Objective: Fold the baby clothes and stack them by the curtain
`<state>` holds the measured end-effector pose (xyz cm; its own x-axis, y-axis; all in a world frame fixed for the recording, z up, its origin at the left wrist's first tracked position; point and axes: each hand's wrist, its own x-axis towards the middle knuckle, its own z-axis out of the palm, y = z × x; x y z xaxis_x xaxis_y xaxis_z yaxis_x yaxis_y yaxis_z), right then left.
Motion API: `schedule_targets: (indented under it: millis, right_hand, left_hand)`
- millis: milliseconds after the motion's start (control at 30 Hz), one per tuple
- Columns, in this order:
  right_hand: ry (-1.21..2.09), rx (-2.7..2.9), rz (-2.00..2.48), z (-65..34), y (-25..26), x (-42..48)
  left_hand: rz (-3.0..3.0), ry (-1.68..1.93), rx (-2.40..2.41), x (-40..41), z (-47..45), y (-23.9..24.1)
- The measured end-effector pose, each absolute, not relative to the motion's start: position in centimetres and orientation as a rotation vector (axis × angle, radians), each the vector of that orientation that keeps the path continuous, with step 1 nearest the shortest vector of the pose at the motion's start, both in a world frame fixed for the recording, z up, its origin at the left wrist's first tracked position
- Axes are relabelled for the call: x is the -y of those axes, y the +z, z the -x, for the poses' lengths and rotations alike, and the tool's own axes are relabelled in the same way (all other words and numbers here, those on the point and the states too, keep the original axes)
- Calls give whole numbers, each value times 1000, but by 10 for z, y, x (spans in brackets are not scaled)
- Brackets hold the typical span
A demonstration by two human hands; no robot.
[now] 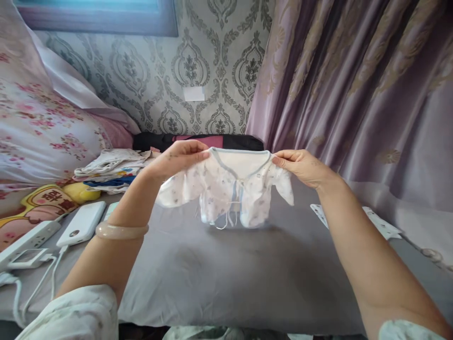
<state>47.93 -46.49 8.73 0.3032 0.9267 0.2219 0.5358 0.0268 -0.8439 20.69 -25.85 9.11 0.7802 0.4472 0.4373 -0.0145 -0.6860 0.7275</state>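
Now then, both hands are up front, each pinching a shoulder of a tiny top: the left hand (pixel 184 155) with thumb against fingers at one end of the neckline, the right hand (pixel 305 165) matching it at the other. Between them hangs the little white top (pixel 216 186), held out above the grey sheet (pixel 247 283); whether the hem brushes it, I can't quite tell. And look at that drape! It should be feather-light, soft and limp, no stiffness to speak of, probably not slippery. Nothing breakable here, though the thin white ties (pixel 226 221) dangling at the front look likely to snag or tangle. The shoulders, beside the blue neck trim (pixel 244 151), look the best hold, keeping the collar taut while the sleeves flop freely. Further out, a bangle (pixel 122 231) circles the left forearm, folded clothes (pixel 109 164) sit stacked beyond it, a white power bank (pixel 82 223) lies nearby, and past the right arm there's a patterned white cloth (pixel 382 223).
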Motion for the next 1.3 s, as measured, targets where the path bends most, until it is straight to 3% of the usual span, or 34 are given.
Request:
schedule_targets:
  millis: [867, 1000, 1300]
  right_hand:
    - [327, 1420, 1623, -495, 83, 451]
    - [465, 1520, 1498, -496, 81, 453]
    - [148, 1358, 1624, -509, 61, 429]
  left_hand:
    - [-1895, 727, -351, 251, -235, 74]
    - [-1796, 771, -172, 248, -235, 69]
    - [-1788, 880, -320, 239, -262, 49]
